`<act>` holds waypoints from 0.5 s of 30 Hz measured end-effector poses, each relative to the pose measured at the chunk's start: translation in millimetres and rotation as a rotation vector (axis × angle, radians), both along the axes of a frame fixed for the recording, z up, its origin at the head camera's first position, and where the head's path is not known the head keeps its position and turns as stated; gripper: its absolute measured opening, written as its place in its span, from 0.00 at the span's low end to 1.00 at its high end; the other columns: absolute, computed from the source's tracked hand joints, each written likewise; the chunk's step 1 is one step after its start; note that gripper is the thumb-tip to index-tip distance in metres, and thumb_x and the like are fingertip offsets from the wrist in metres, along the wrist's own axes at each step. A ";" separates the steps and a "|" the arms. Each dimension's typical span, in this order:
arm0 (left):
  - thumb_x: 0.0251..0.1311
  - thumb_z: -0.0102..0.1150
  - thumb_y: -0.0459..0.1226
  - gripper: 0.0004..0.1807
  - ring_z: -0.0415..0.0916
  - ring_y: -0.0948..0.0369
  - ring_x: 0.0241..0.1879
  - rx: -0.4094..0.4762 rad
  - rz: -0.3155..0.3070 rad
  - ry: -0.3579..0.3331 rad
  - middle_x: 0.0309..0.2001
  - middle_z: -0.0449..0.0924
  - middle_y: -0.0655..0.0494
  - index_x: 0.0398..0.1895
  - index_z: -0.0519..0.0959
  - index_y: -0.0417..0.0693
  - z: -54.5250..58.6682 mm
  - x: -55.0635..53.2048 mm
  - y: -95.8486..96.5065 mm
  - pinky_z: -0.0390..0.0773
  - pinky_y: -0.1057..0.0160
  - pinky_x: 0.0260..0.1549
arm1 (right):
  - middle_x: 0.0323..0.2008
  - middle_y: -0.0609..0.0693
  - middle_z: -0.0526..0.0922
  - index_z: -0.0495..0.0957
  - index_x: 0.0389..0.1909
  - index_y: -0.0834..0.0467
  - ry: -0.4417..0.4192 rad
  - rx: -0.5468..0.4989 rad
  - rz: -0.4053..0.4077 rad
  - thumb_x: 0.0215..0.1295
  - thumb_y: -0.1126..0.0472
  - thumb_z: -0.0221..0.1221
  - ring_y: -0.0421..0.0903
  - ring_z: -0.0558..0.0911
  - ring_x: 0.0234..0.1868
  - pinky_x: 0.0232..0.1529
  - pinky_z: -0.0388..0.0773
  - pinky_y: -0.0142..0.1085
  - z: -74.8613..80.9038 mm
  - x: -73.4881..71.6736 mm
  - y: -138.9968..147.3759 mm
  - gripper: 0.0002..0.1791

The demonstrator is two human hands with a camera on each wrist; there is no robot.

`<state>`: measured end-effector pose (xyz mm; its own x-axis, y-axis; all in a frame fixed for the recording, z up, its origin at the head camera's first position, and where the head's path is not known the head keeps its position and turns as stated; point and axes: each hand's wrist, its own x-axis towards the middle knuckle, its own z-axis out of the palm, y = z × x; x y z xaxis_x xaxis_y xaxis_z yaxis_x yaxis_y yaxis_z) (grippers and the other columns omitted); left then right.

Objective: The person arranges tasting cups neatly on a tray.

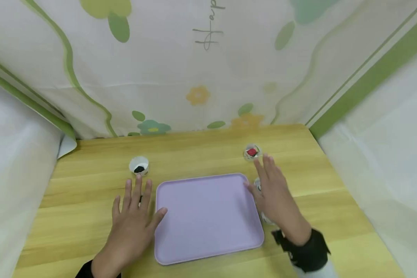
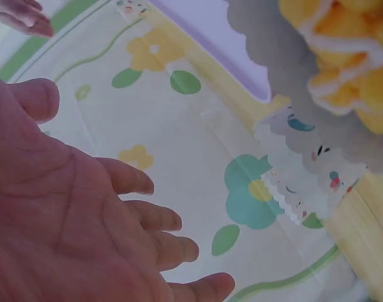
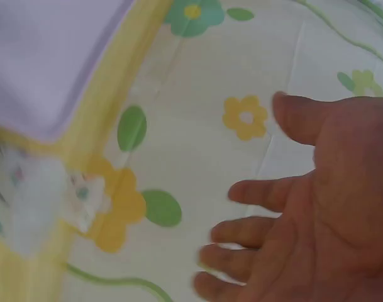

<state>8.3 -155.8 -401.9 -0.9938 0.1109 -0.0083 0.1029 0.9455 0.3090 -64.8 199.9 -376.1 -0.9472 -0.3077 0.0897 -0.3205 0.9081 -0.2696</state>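
Note:
My left hand [image 1: 130, 226] hovers with spread, straight fingers over the left side of a lilac tray [image 1: 208, 220], thumb overlapping its edge. On the right, my other hand [image 1: 276, 197] is also outstretched, its thumb near the tray's upper right corner. Neither holds anything. Beyond the left fingertips stands a white paper cup [image 1: 139, 160] with a black piece [image 1: 139, 169] inside. A second cup [image 1: 246, 155] past the right fingertips contains something red [image 1: 251, 152]. In the left wrist view, a scalloped paper cup [image 2: 317, 157] holds yellow-orange pieces [image 2: 361, 56] with white streaks.
Partly hidden by the right hand are two more cups, one higher [image 1: 258, 183] and one lower [image 1: 266, 219]. Everything stands on a wood-grain table [image 1: 333, 227]. A white flower-printed cloth [image 1: 166, 61] hangs behind it, with more white cloth at both sides.

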 end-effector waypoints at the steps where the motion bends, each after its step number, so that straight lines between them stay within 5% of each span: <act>1: 0.68 0.30 0.64 0.46 0.12 0.52 0.73 0.006 0.006 0.006 0.76 0.16 0.53 0.78 0.33 0.49 1.1 0.0 -1.1 0.29 0.32 0.64 | 0.73 0.72 0.45 0.51 0.74 0.70 -0.003 0.020 0.001 0.70 0.45 0.51 0.67 0.46 0.73 0.68 0.49 0.61 3.2 -10.3 2.9 0.43; 9: 0.69 0.38 0.59 0.45 0.13 0.53 0.73 0.060 0.059 0.017 0.77 0.20 0.51 0.78 0.39 0.44 -0.1 7.3 5.1 0.31 0.33 0.65 | 0.69 0.79 0.50 0.47 0.72 0.75 -0.183 0.163 0.047 0.69 0.48 0.54 0.75 0.55 0.67 0.62 0.58 0.64 13.2 -101.9 25.9 0.45; 15: 0.72 0.42 0.48 0.38 0.23 0.49 0.75 0.037 0.028 0.057 0.78 0.32 0.44 0.77 0.47 0.39 -7.1 15.4 24.8 0.39 0.35 0.66 | 0.68 0.77 0.52 0.47 0.72 0.73 -0.306 0.141 0.026 0.68 0.48 0.54 0.75 0.57 0.64 0.58 0.61 0.66 -7.4 -137.1 41.6 0.45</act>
<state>23.7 -131.1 -409.0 -0.9953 0.0820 0.0520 0.0948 0.9363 0.3383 -201.8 241.4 -383.5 -0.9156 -0.3209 -0.2424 -0.2673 0.9359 -0.2293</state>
